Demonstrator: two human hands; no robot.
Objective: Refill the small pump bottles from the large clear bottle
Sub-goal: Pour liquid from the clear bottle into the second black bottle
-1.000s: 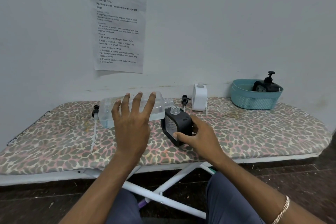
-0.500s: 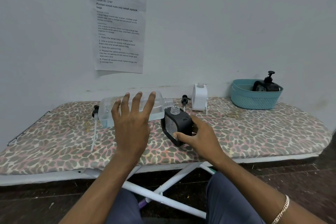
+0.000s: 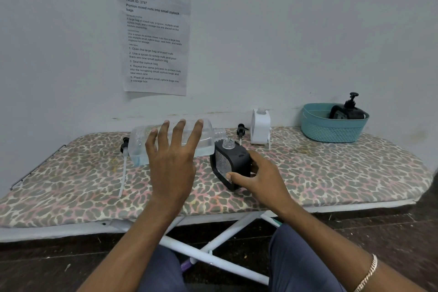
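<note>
Since only the head view is given, all notes come from it.

Big bottle [image 3: 138, 147]: on its side over the board [image 3: 331, 173]. Cannot tell if it is resting or lifted. Its open mouth points right, just beside the uncapped neck of the black bottle [image 3: 233, 161]. Clear liquid pools along its lower wall.

Left hand [image 3: 171, 161]: fingers straight and spread across the big bottle's near wall. Thumb is hidden, so whether it clasps or merely steadies is unclear.

Right hand [image 3: 263, 178]: thumb on the front face, fingers wrapped behind, clamped on the black bottle, which stands tilted on the board.

Handling (judgement): the big bottle looks like thin smooth plastic, fairly light at this fill, with walls likely to flex. The liquid will shift as it tips, so grip round the mid-body. The black bottle looks small, rigid and easily toppled; hold it low on the flanks. Its narrow neck makes spills likely.

Also present: two loose pumps [image 3: 124, 147], a white bottle [image 3: 260, 129] and a basket [image 3: 331, 130].
</note>
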